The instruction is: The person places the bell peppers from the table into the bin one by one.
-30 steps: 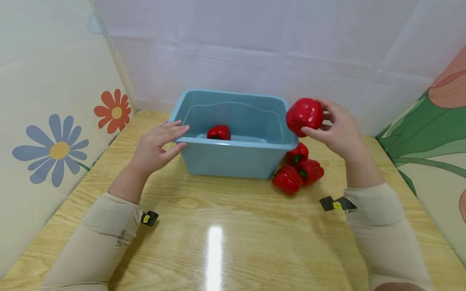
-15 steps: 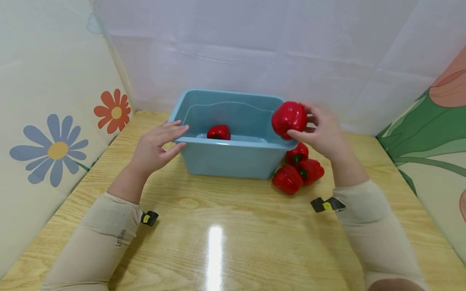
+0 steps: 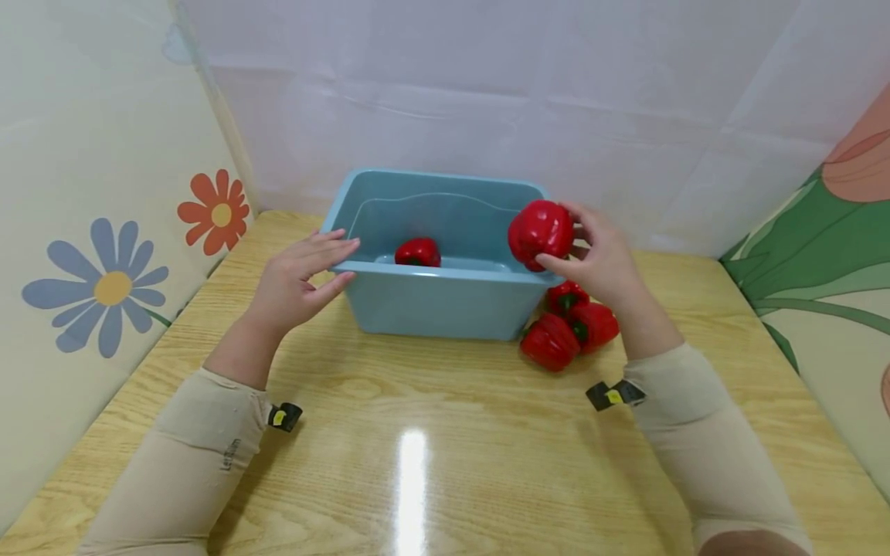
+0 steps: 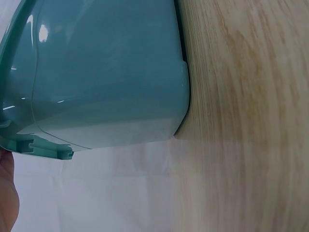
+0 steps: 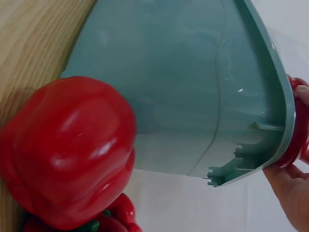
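Note:
A red bell pepper (image 3: 539, 233) is gripped between the thumb and fingers of my right hand (image 3: 599, 255), over the right end of the blue plastic bin (image 3: 445, 305). In the right wrist view this held pepper (image 5: 293, 130) shows partly behind the bin's rim. My left hand (image 3: 299, 279) rests on the bin's left rim with its fingers extended. Inside the bin another red bell pepper (image 3: 418, 252) lies on the floor, left of the middle. Only the edge of my left hand (image 4: 7, 193) appears in the left wrist view, beside the rim.
Several red bell peppers (image 3: 551, 342) lie together on the wooden table (image 3: 334, 455) against the bin's right front corner, below my right hand. One pepper (image 5: 67, 152) looms large in the right wrist view. A pale wall covering (image 3: 445, 93) stands behind the bin.
My right hand has carried its bell pepper leftward and slightly down, from beside the bin's right rim to over its right end. My left hand and the bin have stayed put.

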`<state>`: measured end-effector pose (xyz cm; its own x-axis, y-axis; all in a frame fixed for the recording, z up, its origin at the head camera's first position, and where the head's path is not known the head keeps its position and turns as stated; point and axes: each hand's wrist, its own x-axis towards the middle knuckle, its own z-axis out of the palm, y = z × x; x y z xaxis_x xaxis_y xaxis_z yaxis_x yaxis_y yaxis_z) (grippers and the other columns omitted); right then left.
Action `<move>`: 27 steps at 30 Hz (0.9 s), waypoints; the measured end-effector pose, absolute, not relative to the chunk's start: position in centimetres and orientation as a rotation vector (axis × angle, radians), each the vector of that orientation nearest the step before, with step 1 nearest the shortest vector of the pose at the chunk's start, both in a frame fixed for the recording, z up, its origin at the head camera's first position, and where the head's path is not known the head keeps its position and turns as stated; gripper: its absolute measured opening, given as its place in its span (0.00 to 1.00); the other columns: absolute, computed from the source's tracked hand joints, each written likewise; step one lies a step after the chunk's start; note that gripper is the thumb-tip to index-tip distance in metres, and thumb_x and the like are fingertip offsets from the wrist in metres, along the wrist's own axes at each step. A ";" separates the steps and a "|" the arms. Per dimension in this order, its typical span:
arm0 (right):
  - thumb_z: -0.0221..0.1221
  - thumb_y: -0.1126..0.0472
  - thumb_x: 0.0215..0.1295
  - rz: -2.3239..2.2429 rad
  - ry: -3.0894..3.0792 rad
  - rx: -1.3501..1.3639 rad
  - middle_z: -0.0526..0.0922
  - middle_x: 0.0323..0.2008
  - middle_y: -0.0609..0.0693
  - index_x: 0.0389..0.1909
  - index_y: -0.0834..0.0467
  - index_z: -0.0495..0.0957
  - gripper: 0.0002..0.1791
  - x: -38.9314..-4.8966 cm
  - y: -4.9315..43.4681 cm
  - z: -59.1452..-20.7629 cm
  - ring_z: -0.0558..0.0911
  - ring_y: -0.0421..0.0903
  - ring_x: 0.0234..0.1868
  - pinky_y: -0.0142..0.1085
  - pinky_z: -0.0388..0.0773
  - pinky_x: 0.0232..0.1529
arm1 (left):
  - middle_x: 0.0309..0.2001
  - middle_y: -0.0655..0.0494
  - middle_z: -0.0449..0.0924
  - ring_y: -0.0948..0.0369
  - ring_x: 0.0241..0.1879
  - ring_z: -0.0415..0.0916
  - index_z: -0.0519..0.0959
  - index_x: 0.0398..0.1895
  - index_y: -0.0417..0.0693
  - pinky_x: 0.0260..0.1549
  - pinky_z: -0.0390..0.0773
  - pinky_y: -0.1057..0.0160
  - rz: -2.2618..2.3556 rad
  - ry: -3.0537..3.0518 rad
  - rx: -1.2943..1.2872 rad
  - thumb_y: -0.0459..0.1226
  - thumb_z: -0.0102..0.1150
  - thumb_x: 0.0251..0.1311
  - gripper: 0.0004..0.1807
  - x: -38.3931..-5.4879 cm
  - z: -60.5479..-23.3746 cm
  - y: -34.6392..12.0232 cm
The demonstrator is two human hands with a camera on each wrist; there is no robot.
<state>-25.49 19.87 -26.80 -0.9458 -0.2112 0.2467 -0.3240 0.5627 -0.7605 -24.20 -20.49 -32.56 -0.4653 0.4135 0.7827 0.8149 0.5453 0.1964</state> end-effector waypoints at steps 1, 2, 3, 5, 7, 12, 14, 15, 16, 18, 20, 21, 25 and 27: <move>0.68 0.53 0.49 1.345 -2.652 0.466 0.66 0.59 0.47 0.67 0.45 0.58 0.43 -25.5 19.9 -26.9 0.69 0.48 0.56 0.44 0.74 0.53 | 0.50 0.48 0.79 0.51 0.55 0.72 0.77 0.53 0.42 0.60 0.63 0.51 -0.743 -2.089 -0.986 0.29 0.68 0.40 0.29 -24.2 -32.6 -20.5; 0.68 0.53 0.49 1.349 -2.644 0.472 0.65 0.59 0.47 0.66 0.45 0.58 0.43 -25.5 19.9 -27.0 0.69 0.48 0.56 0.44 0.74 0.53 | 0.50 0.49 0.79 0.51 0.55 0.72 0.77 0.53 0.43 0.60 0.63 0.51 -0.740 -2.089 -0.985 0.29 0.68 0.40 0.29 -24.2 -32.6 -20.5; 0.68 0.53 0.49 1.349 -2.638 0.477 0.65 0.59 0.47 0.66 0.45 0.58 0.43 -25.5 19.9 -27.0 0.69 0.48 0.56 0.44 0.74 0.54 | 0.50 0.49 0.79 0.52 0.55 0.72 0.76 0.54 0.44 0.60 0.63 0.51 -0.738 -2.091 -0.984 0.29 0.69 0.40 0.30 -24.2 -32.6 -20.6; 0.68 0.54 0.49 1.343 -2.633 0.485 0.65 0.59 0.46 0.66 0.45 0.58 0.43 -25.4 19.9 -27.1 0.68 0.47 0.56 0.44 0.73 0.54 | 0.50 0.49 0.79 0.52 0.55 0.72 0.76 0.54 0.45 0.60 0.64 0.51 -0.739 -2.093 -0.981 0.29 0.69 0.40 0.30 -24.3 -32.6 -20.6; 0.68 0.54 0.50 1.339 -2.630 0.492 0.65 0.59 0.46 0.66 0.45 0.57 0.43 -25.4 19.9 -27.2 0.67 0.47 0.57 0.44 0.73 0.54 | 0.50 0.49 0.79 0.53 0.55 0.72 0.76 0.54 0.46 0.60 0.64 0.50 -0.739 -2.096 -0.980 0.29 0.69 0.40 0.30 -24.3 -32.6 -20.6; 0.68 0.55 0.50 1.333 -2.622 0.511 0.65 0.59 0.46 0.66 0.45 0.58 0.43 -25.4 20.0 -27.3 0.68 0.47 0.56 0.44 0.73 0.54 | 0.50 0.49 0.79 0.53 0.55 0.72 0.77 0.53 0.43 0.59 0.64 0.50 -0.732 -2.101 -0.981 0.29 0.69 0.40 0.29 -24.2 -32.5 -20.6; 0.68 0.54 0.50 1.331 -2.622 0.514 0.65 0.59 0.46 0.66 0.45 0.58 0.43 -25.3 20.0 -27.4 0.68 0.47 0.56 0.44 0.73 0.54 | 0.50 0.49 0.79 0.53 0.56 0.72 0.77 0.53 0.42 0.59 0.64 0.50 -0.728 -2.102 -0.982 0.29 0.68 0.41 0.29 -24.2 -32.6 -20.6; 0.68 0.54 0.50 1.330 -2.622 0.514 0.65 0.59 0.46 0.66 0.44 0.58 0.43 -25.4 20.0 -27.4 0.68 0.47 0.56 0.44 0.73 0.54 | 0.50 0.49 0.79 0.53 0.55 0.72 0.77 0.52 0.42 0.59 0.64 0.50 -0.732 -2.100 -0.982 0.29 0.68 0.41 0.28 -24.2 -32.6 -20.6; 0.68 0.54 0.50 1.332 -2.622 0.515 0.64 0.59 0.46 0.66 0.44 0.58 0.43 -25.4 20.0 -27.4 0.68 0.47 0.56 0.44 0.73 0.55 | 0.50 0.49 0.79 0.52 0.55 0.72 0.77 0.52 0.42 0.59 0.64 0.50 -0.735 -2.098 -0.983 0.29 0.68 0.41 0.28 -24.2 -32.6 -20.6; 0.68 0.54 0.50 1.333 -2.624 0.514 0.64 0.59 0.46 0.66 0.44 0.57 0.43 -25.4 20.0 -27.4 0.67 0.47 0.56 0.44 0.73 0.55 | 0.50 0.49 0.79 0.52 0.55 0.72 0.77 0.52 0.41 0.60 0.64 0.50 -0.738 -2.094 -0.983 0.30 0.68 0.42 0.27 -24.3 -32.6 -20.6; 0.68 0.54 0.50 1.338 -2.621 0.516 0.64 0.59 0.46 0.66 0.44 0.58 0.43 -25.4 20.0 -27.4 0.67 0.47 0.56 0.44 0.73 0.55 | 0.50 0.49 0.79 0.52 0.55 0.72 0.77 0.51 0.40 0.60 0.63 0.50 -0.744 -2.090 -0.982 0.30 0.68 0.42 0.27 -24.3 -32.7 -20.6; 0.68 0.54 0.50 1.341 -2.621 0.516 0.64 0.59 0.46 0.66 0.44 0.58 0.43 -25.4 20.0 -27.4 0.67 0.47 0.56 0.44 0.73 0.55 | 0.49 0.49 0.79 0.52 0.55 0.72 0.77 0.51 0.40 0.60 0.63 0.50 -0.747 -2.088 -0.981 0.30 0.68 0.42 0.27 -24.3 -32.7 -20.6; 0.68 0.54 0.50 1.343 -2.613 0.522 0.65 0.59 0.46 0.66 0.45 0.58 0.42 -25.3 20.0 -27.4 0.68 0.47 0.56 0.44 0.73 0.55 | 0.49 0.49 0.79 0.53 0.55 0.72 0.77 0.52 0.41 0.60 0.63 0.51 -0.744 -2.092 -0.977 0.29 0.68 0.41 0.28 -24.3 -32.7 -20.5; 0.67 0.54 0.50 1.345 -2.609 0.525 0.65 0.59 0.46 0.66 0.45 0.58 0.42 -25.3 20.1 -27.4 0.68 0.47 0.56 0.44 0.73 0.55 | 0.50 0.49 0.79 0.53 0.55 0.72 0.77 0.52 0.42 0.61 0.63 0.51 -0.740 -2.095 -0.975 0.29 0.68 0.41 0.28 -24.3 -32.6 -20.5</move>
<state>-25.31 20.05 -27.38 -0.9258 -0.2342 0.2968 -0.3777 0.5345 -0.7561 -24.28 -20.51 -32.65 -0.4719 0.4090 0.7811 0.8089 0.5533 0.1989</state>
